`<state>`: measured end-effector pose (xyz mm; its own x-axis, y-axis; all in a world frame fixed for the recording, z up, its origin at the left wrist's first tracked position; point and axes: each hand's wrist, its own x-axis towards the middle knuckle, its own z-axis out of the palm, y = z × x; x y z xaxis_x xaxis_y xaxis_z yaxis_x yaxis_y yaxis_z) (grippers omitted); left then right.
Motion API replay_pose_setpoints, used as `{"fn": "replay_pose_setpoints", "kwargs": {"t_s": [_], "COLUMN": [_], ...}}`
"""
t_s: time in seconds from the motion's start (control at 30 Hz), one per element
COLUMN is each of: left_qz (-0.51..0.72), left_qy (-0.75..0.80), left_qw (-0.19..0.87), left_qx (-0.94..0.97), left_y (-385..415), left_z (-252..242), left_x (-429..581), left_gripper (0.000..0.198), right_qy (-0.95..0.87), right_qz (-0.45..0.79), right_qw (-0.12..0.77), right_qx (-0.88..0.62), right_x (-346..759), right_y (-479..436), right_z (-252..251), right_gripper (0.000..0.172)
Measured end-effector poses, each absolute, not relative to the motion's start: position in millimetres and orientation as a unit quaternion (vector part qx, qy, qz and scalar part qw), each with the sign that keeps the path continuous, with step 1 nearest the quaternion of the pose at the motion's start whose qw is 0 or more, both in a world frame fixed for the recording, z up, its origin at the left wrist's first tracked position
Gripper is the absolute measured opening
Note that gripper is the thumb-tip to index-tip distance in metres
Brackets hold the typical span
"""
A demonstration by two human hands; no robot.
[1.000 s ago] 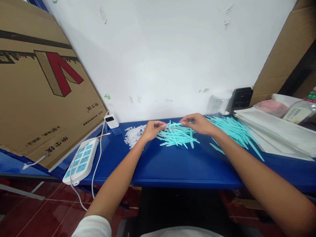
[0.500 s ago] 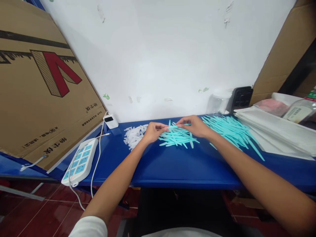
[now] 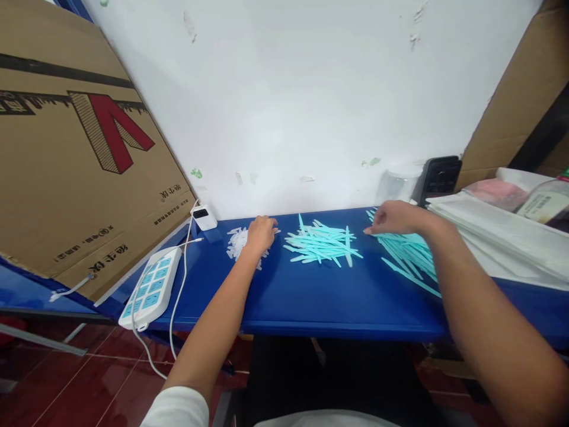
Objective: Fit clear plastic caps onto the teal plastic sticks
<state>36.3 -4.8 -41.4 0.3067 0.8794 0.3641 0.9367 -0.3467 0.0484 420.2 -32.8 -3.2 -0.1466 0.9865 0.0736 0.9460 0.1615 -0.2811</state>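
Observation:
My left hand (image 3: 262, 233) rests on the pile of small translucent white plastic pieces (image 3: 237, 240), its fingers bent down and closed. What lies between its fingertips is hidden. My right hand (image 3: 393, 218) is over the near-left side of the right-hand pile of thin teal sticks (image 3: 411, 252). Its thumb stretches left, apart from the curled fingers, and no held stick shows. Between my hands lies a second heap of teal sticks (image 3: 322, 244), some with pale translucent ends, touched by neither hand.
A white power strip (image 3: 153, 287) with cables and a small white device (image 3: 204, 217) are on the left of the blue table (image 3: 338, 302). A large cardboard box (image 3: 66, 178) leans there. White sheets (image 3: 502, 243), a clear jar (image 3: 400, 182) and a black device (image 3: 440, 178) are at right.
My hands have parted from the teal piece they held together over the middle heap. The left moved left to the white pieces, the right moved right to the other teal pile.

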Motion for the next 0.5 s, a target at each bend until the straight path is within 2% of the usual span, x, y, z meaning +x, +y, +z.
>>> {"fn": "replay_pose_setpoints", "kwargs": {"t_s": [0.1, 0.17, 0.23, 0.37, 0.5], "left_qz": [-0.104, -0.082, -0.070, -0.068, -0.077], "left_qy": [-0.597, -0.597, -0.591, -0.594, -0.590], "left_qw": [0.098, 0.090, 0.081, 0.072, 0.059], "left_qx": [-0.790, -0.793, -0.800, -0.798, -0.801], "left_y": [-1, 1, 3, 4, 2], "left_z": [-43, -45, -47, -47, -45], "left_x": [24, 19, 17, 17, 22], "left_gripper": [0.028, 0.028, 0.027, 0.023, 0.017], "right_qy": [-0.726, -0.705, -0.688, -0.669, -0.653], "right_qz": [0.202, 0.256, 0.257, 0.171, 0.181], "right_qw": [-0.003, -0.038, -0.039, -0.005, 0.001], "right_qx": [-0.657, -0.660, -0.678, -0.724, -0.735], "right_x": [433, 438, 443, 462, 475], "right_y": [-45, -56, -71, -110, -149], "right_z": [6, 9, 6, -30, -75], "right_gripper": [0.031, 0.030, 0.032, 0.044, 0.035]}}
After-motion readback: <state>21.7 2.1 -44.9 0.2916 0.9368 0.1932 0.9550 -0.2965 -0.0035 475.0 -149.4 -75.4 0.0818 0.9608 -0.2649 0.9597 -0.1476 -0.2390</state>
